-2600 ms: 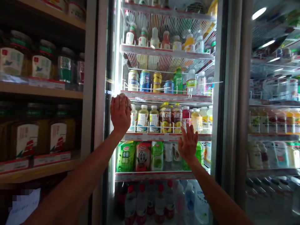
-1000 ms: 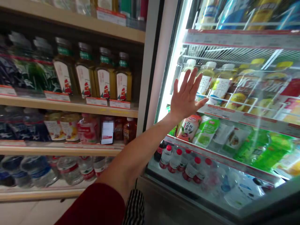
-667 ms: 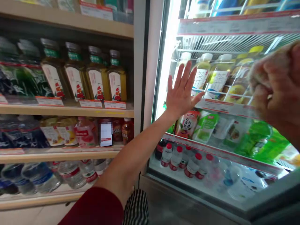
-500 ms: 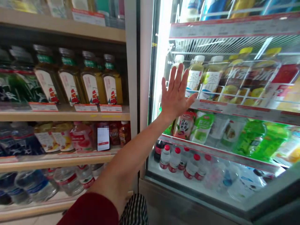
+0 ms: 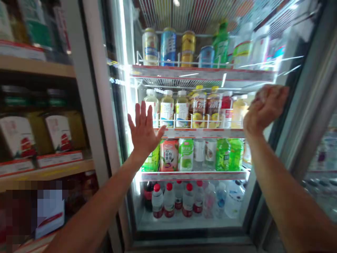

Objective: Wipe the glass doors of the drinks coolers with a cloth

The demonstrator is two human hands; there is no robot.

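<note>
My left hand (image 5: 144, 131) is raised with fingers spread, palm toward the glass front of a lit drinks cooler (image 5: 195, 133). Whether the palm touches the glass I cannot tell. Behind it stand bottles with white tea labels (image 5: 167, 109) on the middle shelf. My right hand (image 5: 265, 107) is up near the cooler's right side, its fingers curled together and slightly blurred. Something pale shows at those fingers, but what it is I cannot make out.
Cans (image 5: 168, 45) fill the top shelf; red-capped water bottles (image 5: 169, 200) stand at the bottom. To the left is an open wooden shelf (image 5: 60, 174) with bottled drinks and a phone-like screen (image 5: 50, 211). A metal frame (image 5: 297, 116) borders the cooler's right.
The view has swung right and now faces the cooler squarely. My right hand has come into view at the right. My left hand stays spread, now lower and further left in the picture.
</note>
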